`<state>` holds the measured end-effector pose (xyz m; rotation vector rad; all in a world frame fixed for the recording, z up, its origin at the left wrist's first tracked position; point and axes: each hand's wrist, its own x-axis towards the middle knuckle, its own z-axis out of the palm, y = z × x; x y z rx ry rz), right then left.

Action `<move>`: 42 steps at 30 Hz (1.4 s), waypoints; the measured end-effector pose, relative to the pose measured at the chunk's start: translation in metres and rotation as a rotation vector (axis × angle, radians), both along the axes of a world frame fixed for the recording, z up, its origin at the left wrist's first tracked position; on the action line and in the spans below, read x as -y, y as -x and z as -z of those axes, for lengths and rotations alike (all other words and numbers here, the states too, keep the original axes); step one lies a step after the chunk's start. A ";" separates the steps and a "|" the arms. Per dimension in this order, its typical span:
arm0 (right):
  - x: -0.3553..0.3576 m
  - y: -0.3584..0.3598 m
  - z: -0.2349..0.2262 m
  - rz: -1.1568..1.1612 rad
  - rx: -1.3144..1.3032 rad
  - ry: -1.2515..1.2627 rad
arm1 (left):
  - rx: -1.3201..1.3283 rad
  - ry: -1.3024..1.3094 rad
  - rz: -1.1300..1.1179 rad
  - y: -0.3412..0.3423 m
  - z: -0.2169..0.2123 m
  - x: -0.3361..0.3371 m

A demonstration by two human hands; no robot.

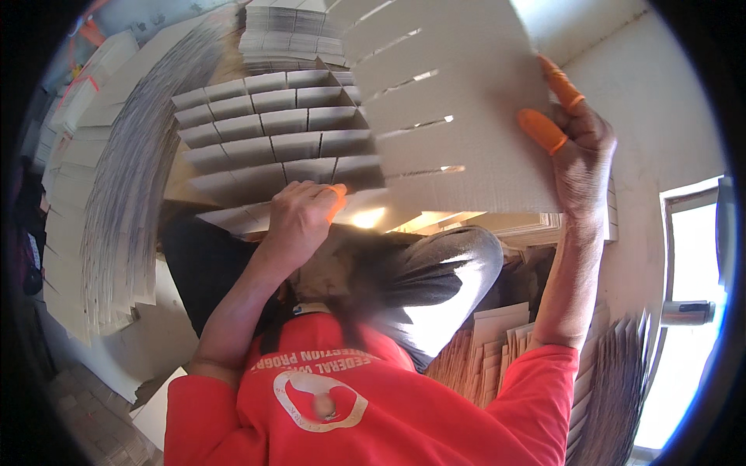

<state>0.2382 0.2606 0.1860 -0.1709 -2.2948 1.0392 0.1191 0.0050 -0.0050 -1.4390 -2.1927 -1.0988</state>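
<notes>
My right hand (pixel 579 147), with orange finger cots on two fingers, grips the right edge of a flat grey cardboard sheet (pixel 458 101) cut with long parallel slots. The sheet is held up and overlaps the right side of a partly built cardboard divider grid (pixel 264 132) of crossed strips. My left hand (pixel 299 213), an orange cot on its thumb, is closed on the near edge of that grid, close to the sheet's lower left corner. My red shirt and grey-trousered knee fill the lower middle.
A long fanned row of cardboard strips (pixel 116 202) curves down the left side. Another stack (pixel 291 31) lies beyond the grid. More cardboard pieces (pixel 497 342) stand at lower right beside a pale wall (pixel 660 116) and a bright window (pixel 691 311).
</notes>
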 end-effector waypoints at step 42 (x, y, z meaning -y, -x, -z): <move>0.054 0.065 0.013 -0.113 0.304 -0.067 | 0.054 -0.009 -0.030 0.013 0.005 0.012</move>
